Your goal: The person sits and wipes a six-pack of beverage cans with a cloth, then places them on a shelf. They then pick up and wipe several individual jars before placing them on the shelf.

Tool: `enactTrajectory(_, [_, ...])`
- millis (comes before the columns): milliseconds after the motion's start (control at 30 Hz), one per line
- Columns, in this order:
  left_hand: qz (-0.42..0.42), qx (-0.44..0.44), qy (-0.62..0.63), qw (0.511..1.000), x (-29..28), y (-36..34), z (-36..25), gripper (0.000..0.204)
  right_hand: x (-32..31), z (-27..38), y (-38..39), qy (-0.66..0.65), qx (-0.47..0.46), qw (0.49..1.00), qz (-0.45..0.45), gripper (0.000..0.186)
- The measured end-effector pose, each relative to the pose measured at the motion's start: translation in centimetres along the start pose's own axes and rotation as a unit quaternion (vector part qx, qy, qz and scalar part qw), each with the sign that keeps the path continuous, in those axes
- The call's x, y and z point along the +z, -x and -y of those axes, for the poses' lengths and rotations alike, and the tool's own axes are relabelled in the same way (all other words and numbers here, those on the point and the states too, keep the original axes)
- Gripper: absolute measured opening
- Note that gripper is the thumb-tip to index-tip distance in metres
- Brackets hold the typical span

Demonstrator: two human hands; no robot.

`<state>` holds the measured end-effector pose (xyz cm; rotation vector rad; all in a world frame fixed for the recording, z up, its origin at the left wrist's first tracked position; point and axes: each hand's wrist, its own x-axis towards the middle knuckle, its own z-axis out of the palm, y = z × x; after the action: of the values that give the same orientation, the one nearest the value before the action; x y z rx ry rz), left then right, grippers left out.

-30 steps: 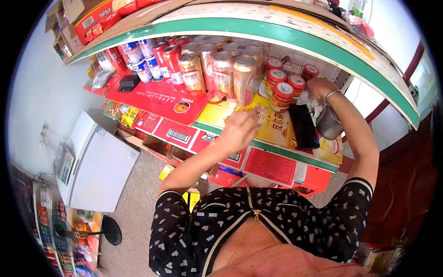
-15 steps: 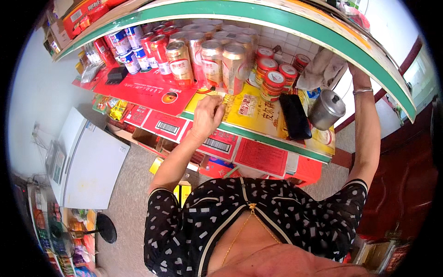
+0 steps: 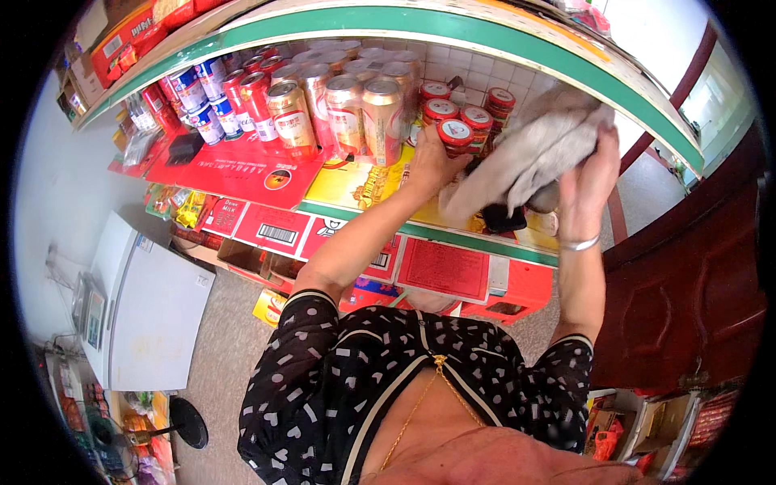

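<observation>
My left hand [image 3: 437,168] is closed around the front red-lided jar [image 3: 455,130], its fingers along the jar's left side. Behind it stand several more red-lidded jars [image 3: 476,118] on the yellow printed sheet [image 3: 345,183]. In my right hand [image 3: 589,174] is a grey-white cloth [image 3: 529,158], bunched at the fingers and hanging down to the left, blurred by motion. The cloth covers most of a black flat phone-like object [image 3: 503,220] and a metal canister [image 3: 547,199], which shows only in part.
Gold beer cans [image 3: 381,121] stand in rows left of the jars, with red cans and blue-white tins [image 3: 206,123] farther left. The green-edged upper shelf [image 3: 420,23] overhangs everything. A white freezer [image 3: 158,311] stands at left, a dark red door [image 3: 687,275] at right.
My right hand has brought the cloth from the shelf's right end leftward over the canister and black object. My left hand has moved right from the shelf edge to the front jar.
</observation>
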<state>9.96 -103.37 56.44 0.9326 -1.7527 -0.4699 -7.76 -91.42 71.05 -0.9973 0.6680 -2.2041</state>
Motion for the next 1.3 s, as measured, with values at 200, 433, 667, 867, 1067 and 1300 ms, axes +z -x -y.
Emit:
enactTrajectory(200, [0.020,-0.117,0.117,0.986,-3.0,0.7,-3.3,0.065,-1.2,-1.7,4.8,-0.014,0.029,0.999,-0.020,0.021])
enactTrajectory(433, [-0.032,-0.146,0.609,0.779,-11.2,3.8,-7.6,0.047,2.2,-3.1,7.6,0.096,-0.061,0.973,0.200,0.030])
enactTrajectory(667, [-0.175,-0.092,0.398,0.896,-14.4,7.0,-8.7,0.051,10.1,-7.2,11.7,0.200,-0.234,0.863,0.400,0.037])
enactTrajectory(867, [-0.151,-0.037,0.498,0.853,-17.2,10.2,-12.8,0.056,10.0,-10.8,13.2,0.057,0.147,0.905,0.394,0.057])
enactTrajectory(1067, [-0.248,0.022,0.109,0.962,-19.8,11.3,-13.5,0.079,13.6,-6.9,17.2,0.050,-0.165,0.906,0.386,0.086])
enactTrajectory(1300, [-0.124,0.125,-0.016,0.984,-20.9,12.8,-12.3,0.093,11.5,-12.2,13.6,-0.046,0.225,0.865,0.446,0.056])
